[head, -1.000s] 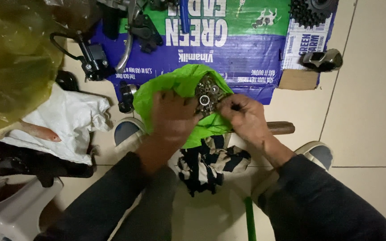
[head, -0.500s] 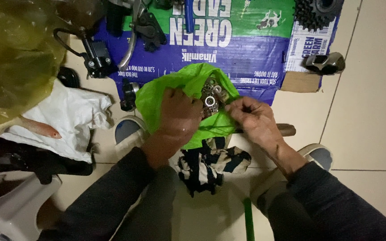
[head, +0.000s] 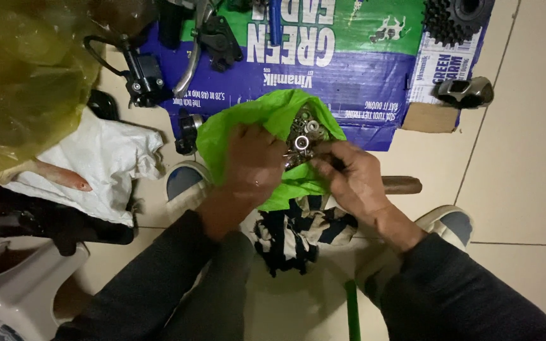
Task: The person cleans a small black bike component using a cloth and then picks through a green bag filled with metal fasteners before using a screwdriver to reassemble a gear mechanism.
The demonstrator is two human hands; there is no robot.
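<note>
A bright green plastic bag (head: 266, 120) lies open on the floor, and a pile of small metal nuts, washers and bearings (head: 303, 129) sits in its mouth. My left hand (head: 252, 161) grips the bag's near edge and holds it open. My right hand (head: 349, 173) reaches into the pile from the right, its fingertips pinched on a small metal part beside a round washer. Both forearms wear dark sleeves. Below the bag lies a striped black and white cloth (head: 301, 230).
A flattened blue and green cardboard box (head: 361, 76) carries brake levers (head: 191, 44), a black clamp (head: 143, 79) and a gear cassette (head: 456, 16). A white rag (head: 96, 164), a yellow plastic bag (head: 20, 82), a grey stool (head: 14, 297) and a wooden handle (head: 402, 185) surround my shoes (head: 447, 221).
My left hand has slid a little left along the bag's edge, opening the mouth wider. My right hand has stayed at the metal parts, fingers working among them.
</note>
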